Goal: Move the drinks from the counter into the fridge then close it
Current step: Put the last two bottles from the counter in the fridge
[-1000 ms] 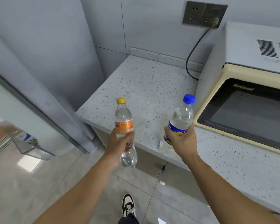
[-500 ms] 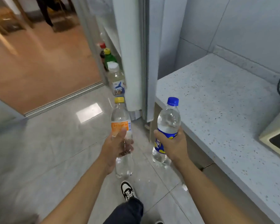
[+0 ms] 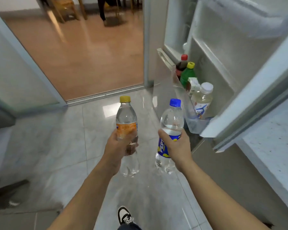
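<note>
We have swung away from the counter toward the open white fridge door [image 3: 249,103]. Our left hand [image 3: 118,148] grips a clear yellow-capped plastic bottle with an orange label [image 3: 126,117]; our right hand [image 3: 175,146] grips a clear blue-capped plastic bottle with a blue label [image 3: 171,118], just beside the door's clear lower shelf [image 3: 194,125], which holds four bottles.
</note>
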Motion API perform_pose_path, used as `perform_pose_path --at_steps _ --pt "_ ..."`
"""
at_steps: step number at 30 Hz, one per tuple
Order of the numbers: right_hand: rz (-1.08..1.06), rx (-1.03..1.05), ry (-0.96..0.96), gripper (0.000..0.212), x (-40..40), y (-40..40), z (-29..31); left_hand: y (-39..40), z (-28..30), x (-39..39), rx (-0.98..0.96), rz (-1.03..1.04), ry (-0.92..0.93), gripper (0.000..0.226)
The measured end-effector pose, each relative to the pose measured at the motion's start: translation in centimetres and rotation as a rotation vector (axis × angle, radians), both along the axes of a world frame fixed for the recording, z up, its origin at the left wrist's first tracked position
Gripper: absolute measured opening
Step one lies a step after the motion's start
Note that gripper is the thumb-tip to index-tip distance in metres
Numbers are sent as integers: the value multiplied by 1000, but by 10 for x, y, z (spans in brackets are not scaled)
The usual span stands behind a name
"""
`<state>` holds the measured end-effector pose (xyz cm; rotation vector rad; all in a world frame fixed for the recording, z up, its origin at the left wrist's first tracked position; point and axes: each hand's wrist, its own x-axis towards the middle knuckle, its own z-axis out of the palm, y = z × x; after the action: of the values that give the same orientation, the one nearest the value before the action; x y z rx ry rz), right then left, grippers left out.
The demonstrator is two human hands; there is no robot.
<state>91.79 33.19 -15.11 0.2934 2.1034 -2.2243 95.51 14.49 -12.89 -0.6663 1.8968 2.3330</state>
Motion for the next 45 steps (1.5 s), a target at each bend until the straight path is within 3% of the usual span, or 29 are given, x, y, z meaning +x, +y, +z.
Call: perform_pose_path --at_steps 3,6,14,18,23,33,36,45 --pt "11 -13 -13 43 -28 -58 5 -51 5 -28 -41 -10 50 37" --pt "0 -24 -1 57 -54 -109 13 -95 11 -57 -108 -23 78 37" --pt "-24 -45 -2 53 -129 -179 24 -163 22 -140 -87 -44 122 44" --pt "-69 -69 18 44 -180 -194 20 -180 22 -193 -103 -68 114 50" --pt "-109 -53 45 34 -262 -204 18 -189 26 -282 -68 -90 120 39" --pt "-212 13 89 46 -439 -208 47 -188 50 -468 -39 -219 131 62" --pt "-250 49 103 40 -474 -206 49 -188 45 -514 -53 -277 136 46" --pt "-568 115 150 35 -551 -213 59 -198 44 -645 -50 -570 201 55"
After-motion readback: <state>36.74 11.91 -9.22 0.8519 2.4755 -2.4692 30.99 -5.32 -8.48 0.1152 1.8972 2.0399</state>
